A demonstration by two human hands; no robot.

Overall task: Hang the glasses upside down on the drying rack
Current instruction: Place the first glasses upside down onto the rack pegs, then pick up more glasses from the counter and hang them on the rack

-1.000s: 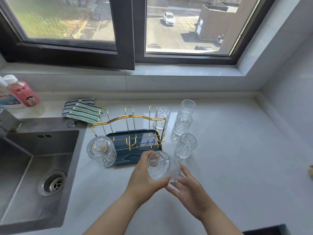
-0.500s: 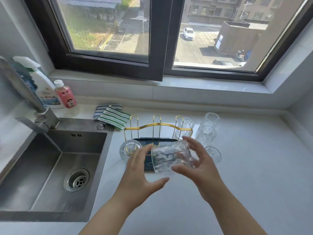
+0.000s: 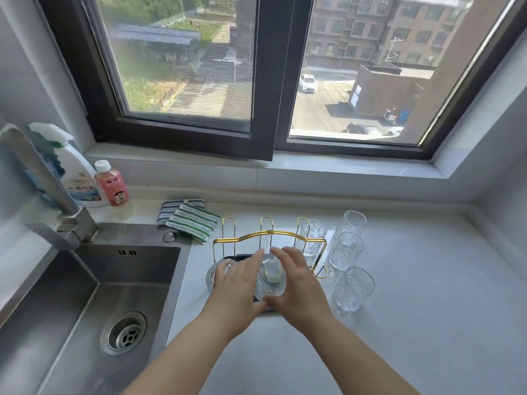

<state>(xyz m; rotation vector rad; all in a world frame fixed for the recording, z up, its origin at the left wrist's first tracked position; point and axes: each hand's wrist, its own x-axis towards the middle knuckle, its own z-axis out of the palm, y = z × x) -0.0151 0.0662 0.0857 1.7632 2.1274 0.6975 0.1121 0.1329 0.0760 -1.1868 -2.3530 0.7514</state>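
Note:
A gold wire drying rack [image 3: 269, 234] with a dark blue tray stands on the counter right of the sink. My left hand [image 3: 241, 283] and my right hand [image 3: 296, 283] both hold a clear glass [image 3: 271, 277] upside down over the rack's front middle, its base facing up. Another glass [image 3: 214, 276] hangs inverted at the rack's front left, partly hidden by my left hand. Several upright glasses stand to the right: one [image 3: 312, 238] behind the rack, others [image 3: 350, 223], [image 3: 345, 250], [image 3: 353, 289] beside it.
A steel sink [image 3: 85, 309] with a tap [image 3: 42, 181] lies to the left. A spray bottle [image 3: 75, 172] and a pink bottle [image 3: 111, 183] stand behind it. Striped cloths [image 3: 191, 219] lie behind the rack. The pale counter [image 3: 427, 295] extends right to a wall.
The glass was turned from lying sideways to base-up and carried forward onto the rack's front middle. Both hands moved with it. The view tilted up.

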